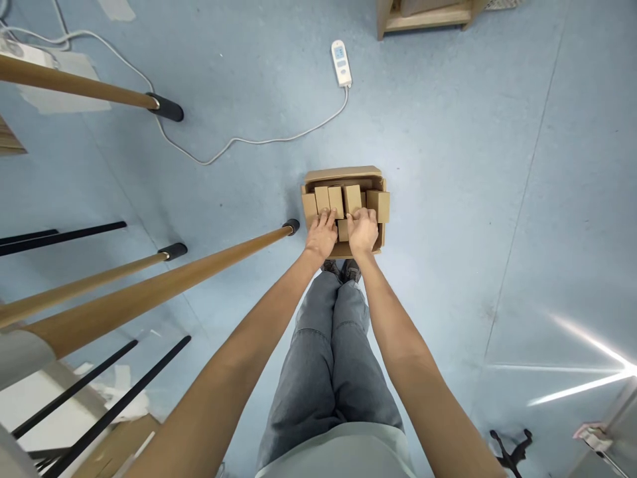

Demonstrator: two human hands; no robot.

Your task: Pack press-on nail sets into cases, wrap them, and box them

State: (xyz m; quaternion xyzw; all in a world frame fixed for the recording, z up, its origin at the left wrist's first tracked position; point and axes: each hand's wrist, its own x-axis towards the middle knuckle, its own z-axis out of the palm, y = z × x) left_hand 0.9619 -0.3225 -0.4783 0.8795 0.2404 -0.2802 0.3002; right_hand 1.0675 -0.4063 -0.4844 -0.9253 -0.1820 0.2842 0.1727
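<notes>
On the floor at my feet sits an open cardboard carton [343, 174] with several small brown cardboard boxes [322, 198] inside, some poking up above its rim. My left hand [322, 236] lies over the left part of the carton. Its fingers are stretched out onto the near ends of the boxes there. My right hand [363, 232] has curled fingers and its thumb at the near end of a taller small box [352, 198] in the middle. Another box [379, 204] leans out over the carton's right side. My palms hide part of the contents.
Beyond the carton lies a white handheld controller [341, 63], its cable [271, 141] running left. Wooden furniture legs with black tips [239, 255] stand close on the left. A wooden cabinet [428, 18] is at the top, a black-footed stand [512, 451] at lower right.
</notes>
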